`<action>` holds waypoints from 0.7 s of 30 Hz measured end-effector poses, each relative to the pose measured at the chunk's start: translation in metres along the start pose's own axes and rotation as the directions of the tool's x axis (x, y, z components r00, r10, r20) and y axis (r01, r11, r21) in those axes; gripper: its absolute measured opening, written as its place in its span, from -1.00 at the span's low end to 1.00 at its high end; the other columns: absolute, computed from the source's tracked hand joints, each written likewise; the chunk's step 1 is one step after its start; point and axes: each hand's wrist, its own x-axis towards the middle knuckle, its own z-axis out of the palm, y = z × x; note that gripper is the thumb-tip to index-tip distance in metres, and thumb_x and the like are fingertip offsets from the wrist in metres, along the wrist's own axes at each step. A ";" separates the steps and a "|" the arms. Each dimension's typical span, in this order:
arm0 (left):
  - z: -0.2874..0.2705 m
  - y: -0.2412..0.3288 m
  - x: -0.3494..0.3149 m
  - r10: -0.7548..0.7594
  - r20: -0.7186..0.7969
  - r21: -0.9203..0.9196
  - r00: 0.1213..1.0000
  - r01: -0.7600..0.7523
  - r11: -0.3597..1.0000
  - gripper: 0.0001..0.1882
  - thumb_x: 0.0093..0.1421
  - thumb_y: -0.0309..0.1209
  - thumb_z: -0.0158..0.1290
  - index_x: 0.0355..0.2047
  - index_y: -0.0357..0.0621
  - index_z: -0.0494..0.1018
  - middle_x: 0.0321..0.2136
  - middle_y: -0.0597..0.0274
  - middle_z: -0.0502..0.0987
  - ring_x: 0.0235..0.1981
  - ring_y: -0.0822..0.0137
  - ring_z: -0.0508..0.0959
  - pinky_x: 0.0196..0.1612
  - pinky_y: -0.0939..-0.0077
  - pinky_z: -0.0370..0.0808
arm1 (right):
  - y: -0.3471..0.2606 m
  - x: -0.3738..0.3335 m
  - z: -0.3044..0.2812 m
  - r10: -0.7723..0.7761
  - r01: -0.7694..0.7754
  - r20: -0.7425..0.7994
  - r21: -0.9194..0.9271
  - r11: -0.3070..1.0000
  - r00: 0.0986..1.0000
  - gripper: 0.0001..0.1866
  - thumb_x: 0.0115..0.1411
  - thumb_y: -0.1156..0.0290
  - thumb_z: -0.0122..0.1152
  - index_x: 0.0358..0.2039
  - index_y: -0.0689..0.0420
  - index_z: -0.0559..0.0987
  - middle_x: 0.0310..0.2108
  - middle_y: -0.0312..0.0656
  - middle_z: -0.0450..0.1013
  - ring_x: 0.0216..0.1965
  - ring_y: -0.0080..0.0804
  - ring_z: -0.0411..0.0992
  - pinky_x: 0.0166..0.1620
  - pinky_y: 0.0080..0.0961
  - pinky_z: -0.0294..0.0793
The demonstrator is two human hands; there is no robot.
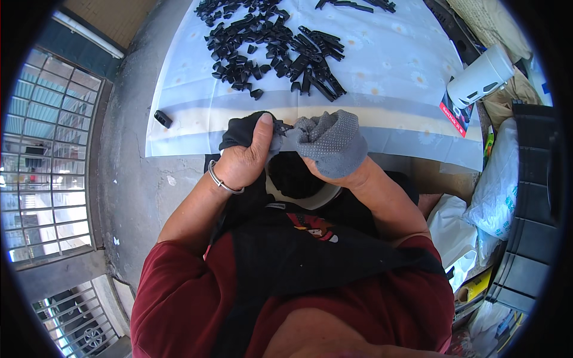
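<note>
Both my hands meet just over the near edge of the table. Black and grey fabric covers the fingers of my left hand (245, 156), while its thumb is bare and lies along the top, closed against them. A grey glove with pale dots (332, 143) is on my right hand (331, 152), whose fingers are bent and pressed together. Between the fingertips shows a small dark bit, too small to name. Below the hands, an off-white round container (325, 198) with dark contents sits at my lap, partly hidden by my arms.
On the pale flowered tablecloth (382, 65) lie a spread of small black plastic pieces (239, 56) and a heap of long black pieces (319, 59). One black piece (162, 119) rests at the left corner. A white cylinder (480, 76) and plastic bags (494, 185) are at right.
</note>
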 end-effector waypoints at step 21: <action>-0.015 -0.050 0.045 0.294 -0.037 0.708 0.955 -0.182 0.682 -0.73 0.11 -0.22 -0.07 -0.31 -0.13 0.44 -0.43 0.02 0.49 -0.44 0.06 0.50 -0.37 0.28 0.43 | 0.050 0.013 0.022 0.299 -0.313 -0.104 -0.169 0.935 0.949 -0.73 0.00 0.23 0.13 -0.37 0.16 0.54 -0.41 -0.10 0.47 -0.38 -0.18 0.42 -0.31 -0.32 0.40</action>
